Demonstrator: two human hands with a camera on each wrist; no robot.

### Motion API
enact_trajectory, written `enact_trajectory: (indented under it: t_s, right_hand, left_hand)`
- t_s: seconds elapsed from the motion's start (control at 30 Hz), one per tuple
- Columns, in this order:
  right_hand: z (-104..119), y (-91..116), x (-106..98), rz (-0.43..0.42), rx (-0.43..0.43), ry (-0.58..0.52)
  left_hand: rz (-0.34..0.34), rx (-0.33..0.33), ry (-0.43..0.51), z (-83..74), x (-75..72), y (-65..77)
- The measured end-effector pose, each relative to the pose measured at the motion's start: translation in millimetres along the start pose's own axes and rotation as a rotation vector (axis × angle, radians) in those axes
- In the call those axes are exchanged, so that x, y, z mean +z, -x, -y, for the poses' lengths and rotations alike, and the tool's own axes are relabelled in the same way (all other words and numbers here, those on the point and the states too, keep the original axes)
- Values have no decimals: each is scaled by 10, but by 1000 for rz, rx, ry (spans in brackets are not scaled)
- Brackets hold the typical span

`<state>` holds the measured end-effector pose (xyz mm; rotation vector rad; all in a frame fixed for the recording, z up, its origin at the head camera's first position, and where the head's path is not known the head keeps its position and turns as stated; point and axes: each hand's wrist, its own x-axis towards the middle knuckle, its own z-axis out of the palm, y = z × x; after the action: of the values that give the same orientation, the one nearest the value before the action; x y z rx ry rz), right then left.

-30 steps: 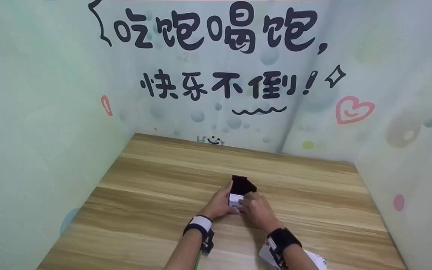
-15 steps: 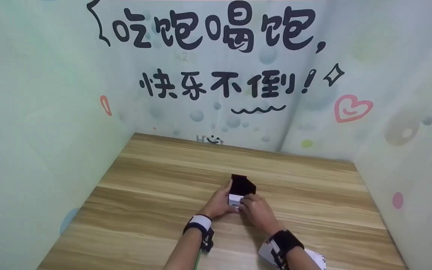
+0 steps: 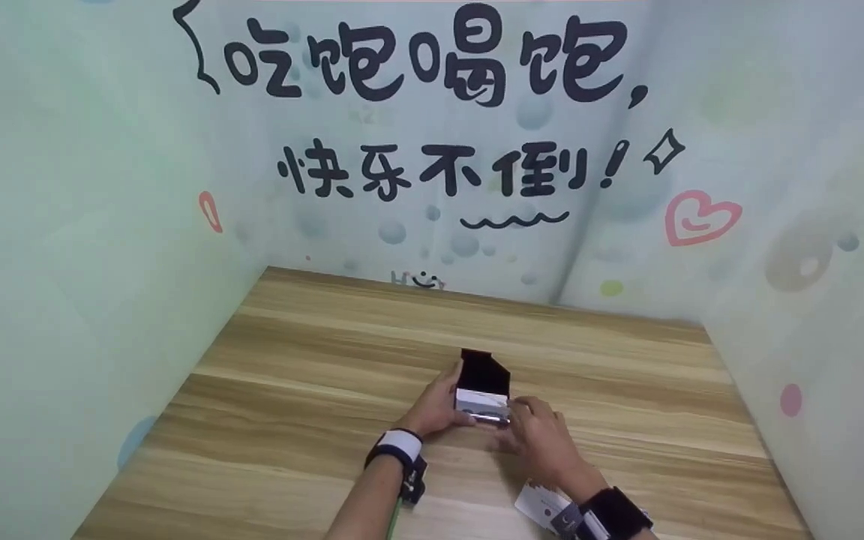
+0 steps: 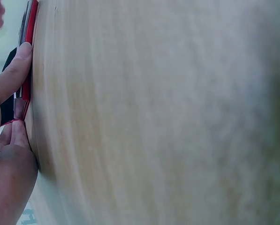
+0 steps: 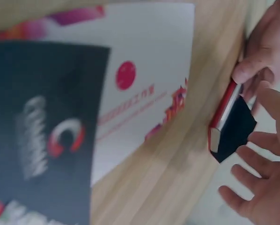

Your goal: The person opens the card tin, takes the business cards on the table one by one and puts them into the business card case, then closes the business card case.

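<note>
A small card case (image 3: pixel 485 373) with a black flap folded back lies on the table, pale and silvery inside in the head view. Its red edge (image 4: pixel 27 91) shows in the left wrist view. My left hand (image 3: pixel 432 409) grips the case from its left side, thumb on the near edge and fingers behind. Just to the right of the case is my right hand (image 3: pixel 548 442). In the right wrist view the right hand's fingers (image 5: pixel 254 161) are spread and hold nothing; whether a fingertip touches the case is hard to tell.
Below my right wrist lie a white business card (image 5: pixel 149 47) with red print and, overlapping it, a dark card (image 5: pixel 46 70) with a C logo. A wood-grain table (image 3: pixel 312 352) meets printed wall sheets (image 3: pixel 64 225) at the back and sides.
My right hand has drawn off the case toward the right and nearer to me, uncovering more of its inside and of the cards below the wrist. The left hand keeps its grip.
</note>
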<state>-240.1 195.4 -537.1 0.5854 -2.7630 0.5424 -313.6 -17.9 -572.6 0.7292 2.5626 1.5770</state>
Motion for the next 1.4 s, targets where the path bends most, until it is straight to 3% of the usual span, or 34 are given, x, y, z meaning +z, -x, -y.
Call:
enact_trajectory:
  t_s: [0.23,0.6,0.87,1.0,1.13,1.4]
  right_hand:
    - [-60,289,-208,94,111,0]
    - [-14,580,-457,196,155,33]
    - [-23,719,-553,401,340,-45]
    - [-39,831,-555,431,385,-39]
    - [-84,940,-548,427,348,-6]
    - [-372,1023,-699,507,155,-32]
  left_hand:
    - [6,-45,-17,-3,2,11]
    - [11,-66,-4,-18,-11,18]
    - [4,-55,-35,-5,1,4]
    - [9,-58,-56,-11,6,-9]
    - [7,-56,-68,-34,6,-19]
    - [10,-45,-64,-11,13,-23]
